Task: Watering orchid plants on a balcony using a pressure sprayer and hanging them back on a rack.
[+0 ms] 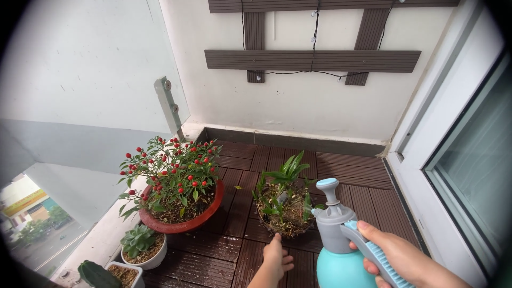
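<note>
Four potted plants stand on the dark slatted deck (352, 176) of a white-walled balcony. The right hand (397, 256) is closed round one blue spray bottle (338, 250) at the lower edge; the left hand (277, 261), fingers loose and empty, reaches toward the leafy green pot (282, 205), beside the red-berried plant (176, 186)

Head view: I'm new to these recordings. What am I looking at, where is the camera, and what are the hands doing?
The camera sits on a person's head and looks down at their own two bare hands on a small balcony. The right hand grips the handle of a blue and grey spray bottle. The left hand holds nothing and reaches toward a dark pot of green leafy plants. On the dark wooden floor tiles also stand a red bowl with a red-berried plant, a white pot with a succulent and a cactus pot at the bottom left.
</note>
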